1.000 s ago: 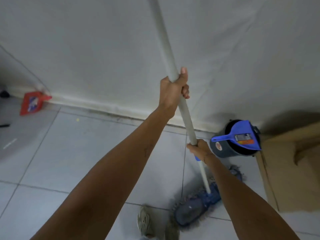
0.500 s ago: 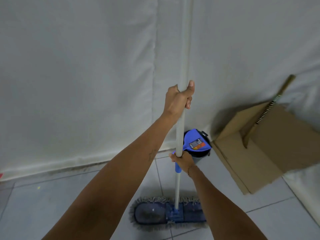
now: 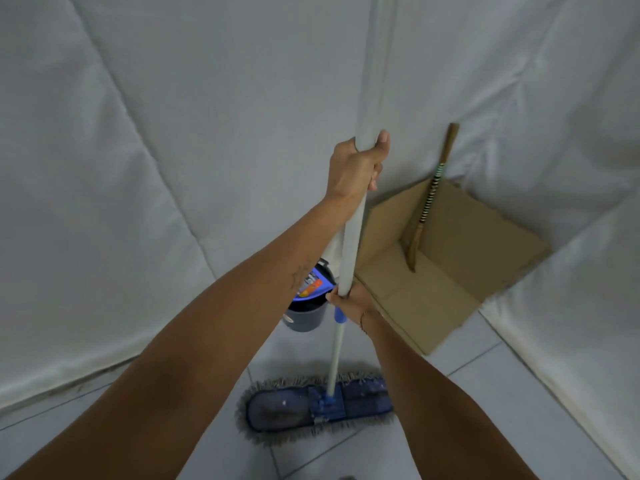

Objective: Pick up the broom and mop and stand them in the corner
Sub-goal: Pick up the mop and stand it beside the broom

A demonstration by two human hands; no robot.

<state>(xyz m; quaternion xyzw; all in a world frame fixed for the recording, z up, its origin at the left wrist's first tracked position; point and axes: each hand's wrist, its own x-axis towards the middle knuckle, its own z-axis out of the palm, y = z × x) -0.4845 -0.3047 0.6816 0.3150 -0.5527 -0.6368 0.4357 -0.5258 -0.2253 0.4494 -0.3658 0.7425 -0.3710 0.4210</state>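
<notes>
Dark round plastic bucket point(image 3: 304, 315) stood on the floor against the left wall, partly behind my left forearm; a blue plastic dustpan point(image 3: 311, 285) with an orange label lay across its mouth, and I could not see what else it held. Just right of it, an open brown cardboard box point(image 3: 460, 258) sat tilted in the corner, and the broom point(image 3: 427, 202), a brown stick with a black-and-white striped band, stood slanted inside it, its top leaning toward the wall. I held the flat mop with the long white pole point(image 3: 349, 251) nearly upright in front of the bucket. My left hand point(image 3: 355, 166) was closed fully round the pole high up, thumb pressed along it. My right hand point(image 3: 353, 301) was wrapped round it lower down, just above the blue collar. The mop's blue fringed pad point(image 3: 287, 407) lay flat on the pale grey tiled floor point(image 3: 512, 403), near the bucket and box but apart from both. Walls point(image 3: 173, 133) on both sides were covered in white quilted fabric, meeting in the corner behind the box.
</notes>
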